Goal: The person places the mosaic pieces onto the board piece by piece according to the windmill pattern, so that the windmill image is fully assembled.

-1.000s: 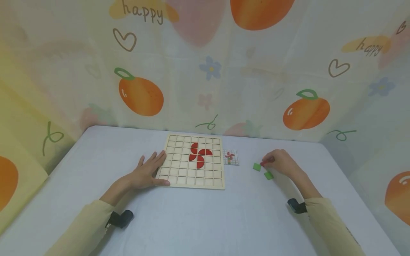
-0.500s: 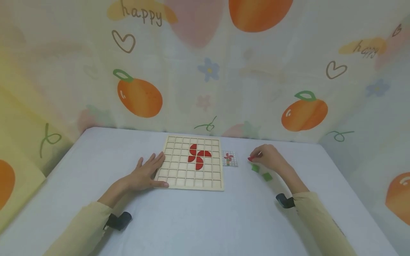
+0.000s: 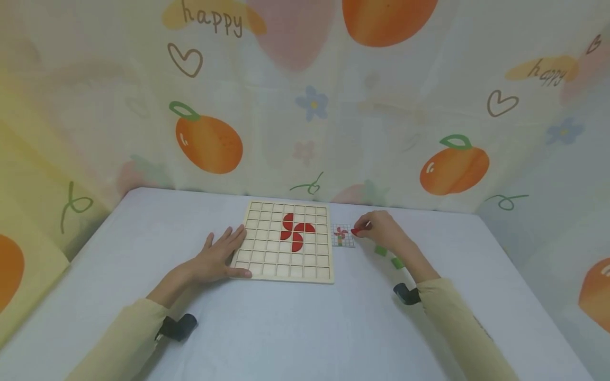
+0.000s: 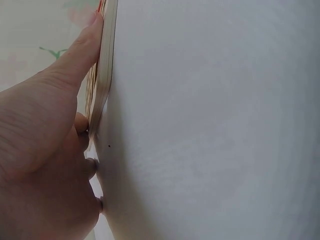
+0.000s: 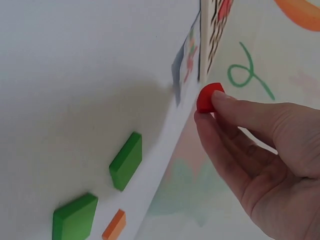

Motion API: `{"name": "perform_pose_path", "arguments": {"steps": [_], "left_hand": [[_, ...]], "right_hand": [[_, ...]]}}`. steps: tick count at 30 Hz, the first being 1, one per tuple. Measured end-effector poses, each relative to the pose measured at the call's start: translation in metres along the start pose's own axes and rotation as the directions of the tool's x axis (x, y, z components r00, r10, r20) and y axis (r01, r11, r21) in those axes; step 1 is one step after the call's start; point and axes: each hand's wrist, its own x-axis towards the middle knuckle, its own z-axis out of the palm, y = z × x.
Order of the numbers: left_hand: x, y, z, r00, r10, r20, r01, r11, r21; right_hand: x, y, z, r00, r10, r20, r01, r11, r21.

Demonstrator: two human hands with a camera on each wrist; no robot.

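Observation:
My left hand rests at the near-left side of the wooden grid board, fingers spread along its edge and thumb over the near corner. Several red quarter-round tiles lie in the board's cells as a pinwheel. My right hand pinches another red rounded tile between thumb and fingertips, raised over the table at the right edge of the small pattern card. That card, printed with a pinwheel on a grid, lies against the board's right side.
Two green square tiles lie on the white table below my right hand. An orange tile beside them shows in the right wrist view, hidden in the head view. A fruit-patterned curtain stands behind the table.
My right hand has lifted the red tile from beside the green tiles and carried it left to the card. My left hand stays on the board.

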Motion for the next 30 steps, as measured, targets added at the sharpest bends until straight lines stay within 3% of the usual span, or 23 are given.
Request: {"name": "perform_pose_path", "arguments": {"steps": [7,17,30], "left_hand": [[0.002,-0.001,0.000,1.000,-0.013,0.003,0.013,1.000,0.002],[0.004,-0.004,0.002,1.000,-0.012,0.003,0.012,1.000,0.009],[0.003,-0.004,0.002,1.000,-0.011,0.010,0.011,1.000,0.001]], "right_hand": [[0.010,-0.011,0.005,0.997,-0.074,0.007,0.074,0.997,-0.007],[0.020,-0.034,0.020,0.998,-0.042,0.036,0.041,0.999,0.016],[0.033,-0.068,0.042,0.992,-0.109,0.062,0.108,0.994,0.015]]}}
